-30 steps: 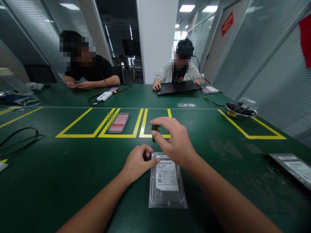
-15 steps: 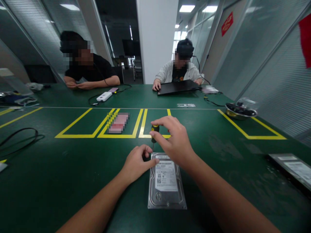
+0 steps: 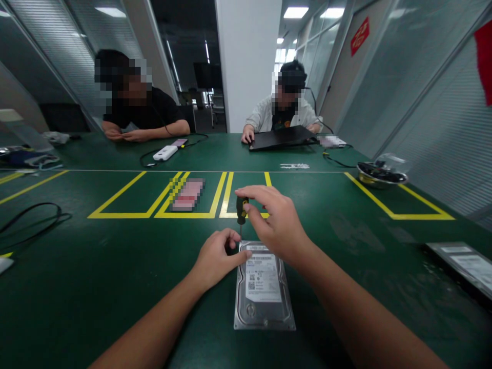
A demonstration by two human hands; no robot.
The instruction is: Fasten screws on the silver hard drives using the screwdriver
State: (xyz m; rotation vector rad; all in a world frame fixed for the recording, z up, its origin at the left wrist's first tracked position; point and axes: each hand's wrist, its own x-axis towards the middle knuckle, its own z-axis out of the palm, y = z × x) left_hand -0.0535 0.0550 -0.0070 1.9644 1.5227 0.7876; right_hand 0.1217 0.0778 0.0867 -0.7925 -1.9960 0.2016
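A silver hard drive [image 3: 263, 300] with a white label lies flat on the green table, its short end towards me. My left hand [image 3: 218, 259] grips its far left corner, the thumb on top and the fingers curled by the edge. My right hand [image 3: 279, 218] is closed on a small black and yellow screwdriver [image 3: 242, 210], index finger over the cap and thumb against the handle. The screwdriver stands almost upright, its thin shaft meeting the drive's far left corner. Whether a screw sits under the tip is too small to tell.
Another hard drive [image 3: 463, 266] lies at the right. A pinkish phone [image 3: 188, 196] rests within the yellow tape lines. Beyond are a white device [image 3: 165, 152] with cables and a metal bowl [image 3: 382, 178] of dark items. Two people sit opposite, one holding a black panel [image 3: 282, 137].
The screwdriver handle has turned and shifted slightly left, standing straighter. My right index finger and thumb have moved on it. My left hand and the hard drive stay put.
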